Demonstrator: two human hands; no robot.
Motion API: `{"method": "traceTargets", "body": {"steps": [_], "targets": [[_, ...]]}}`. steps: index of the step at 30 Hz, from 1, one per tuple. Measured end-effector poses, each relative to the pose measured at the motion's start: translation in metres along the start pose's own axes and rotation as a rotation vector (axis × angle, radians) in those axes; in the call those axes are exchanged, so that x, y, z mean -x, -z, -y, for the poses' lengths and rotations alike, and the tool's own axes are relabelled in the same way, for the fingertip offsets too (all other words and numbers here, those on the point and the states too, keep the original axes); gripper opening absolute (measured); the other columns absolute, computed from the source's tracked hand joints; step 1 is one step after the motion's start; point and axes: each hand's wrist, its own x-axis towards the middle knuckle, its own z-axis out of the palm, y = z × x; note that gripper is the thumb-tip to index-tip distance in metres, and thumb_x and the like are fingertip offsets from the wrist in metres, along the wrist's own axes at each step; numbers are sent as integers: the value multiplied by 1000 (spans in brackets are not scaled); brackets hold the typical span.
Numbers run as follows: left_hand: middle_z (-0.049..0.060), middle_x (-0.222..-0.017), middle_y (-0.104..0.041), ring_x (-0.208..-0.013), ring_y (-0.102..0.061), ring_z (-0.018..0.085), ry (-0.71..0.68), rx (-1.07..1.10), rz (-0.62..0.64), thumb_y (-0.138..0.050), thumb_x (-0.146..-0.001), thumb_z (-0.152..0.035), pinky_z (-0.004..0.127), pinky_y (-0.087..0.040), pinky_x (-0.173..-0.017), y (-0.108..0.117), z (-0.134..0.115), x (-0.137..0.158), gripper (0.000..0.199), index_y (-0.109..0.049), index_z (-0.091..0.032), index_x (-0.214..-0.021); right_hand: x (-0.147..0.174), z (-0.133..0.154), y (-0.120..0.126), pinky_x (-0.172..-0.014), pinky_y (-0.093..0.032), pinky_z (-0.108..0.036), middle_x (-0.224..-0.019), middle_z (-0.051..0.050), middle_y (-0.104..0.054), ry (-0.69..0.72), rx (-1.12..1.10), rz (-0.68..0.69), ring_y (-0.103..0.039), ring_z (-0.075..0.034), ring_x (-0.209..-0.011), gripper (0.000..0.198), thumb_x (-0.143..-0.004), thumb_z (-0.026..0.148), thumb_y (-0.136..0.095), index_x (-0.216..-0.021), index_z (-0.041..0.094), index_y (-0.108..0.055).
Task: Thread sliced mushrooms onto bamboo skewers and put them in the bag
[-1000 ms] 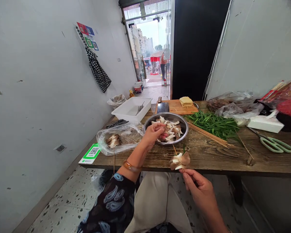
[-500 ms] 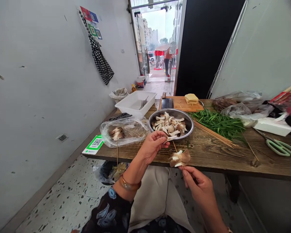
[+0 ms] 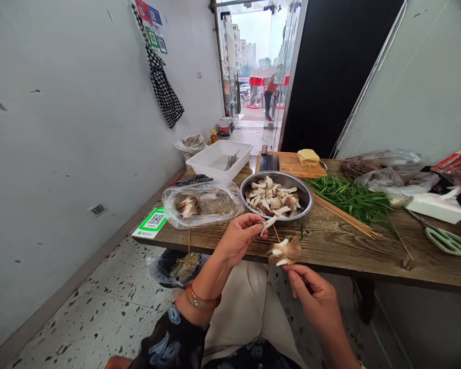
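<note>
My left hand (image 3: 243, 237) pinches a pale mushroom piece (image 3: 268, 224) by the upper tip of a wooden skewer (image 3: 276, 233). Whether the tip has pierced that piece I cannot tell. Several brown-and-white mushroom pieces (image 3: 286, 251) are bunched on the skewer, and my right hand (image 3: 311, 289) has its fingers closed round the stick just below them. Behind my left hand stands a steel bowl (image 3: 311, 205) holding many torn mushrooms (image 3: 272, 196). A finished-looking mushroom skewer (image 3: 188, 206) rests on a clear plastic bag (image 3: 218, 205) to the left, its stick jutting past the table edge.
Bare skewers (image 3: 346, 216) and green chives (image 3: 351, 195) lie right of the bowl, with green-handled scissors (image 3: 447, 241) farther right. A cutting board (image 3: 288, 166) carries a cleaver (image 3: 269, 162) and stacked tofu sheets (image 3: 308, 157). A white tub (image 3: 203, 165) stands back left; a lined bin (image 3: 161, 271) is below.
The mushroom piece in my left hand has tilted more upright beside the skewer tip. My right hand stays nearly still. The whole view has shifted slightly.
</note>
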Motion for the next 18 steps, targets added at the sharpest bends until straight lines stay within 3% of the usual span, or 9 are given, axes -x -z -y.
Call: {"method": "traceTargets", "body": {"steps": [7, 18], "targets": [[2, -70, -65, -64, -60, 11, -23, -63, 26, -80, -64, -26, 26, -48, -68, 6, -1, 0, 26, -67, -12, -81, 0, -2, -2, -47, -40, -20, -53, 2, -54, 36, 66, 29, -49, -11, -48, 27, -85, 39, -57, -87, 18, -75], [2, -73, -65, -69, -58, 11, -79, -342, 103, -75, -69, -25, 24, -43, -69, 10, -8, 4, 19, -68, -13, -82, -1, -1, -4, -48, -40, -21, -52, 3, -49, 46, 97, 46, -49, -12, -48, 28, -85, 39, -55, -85, 18, -74]]}}
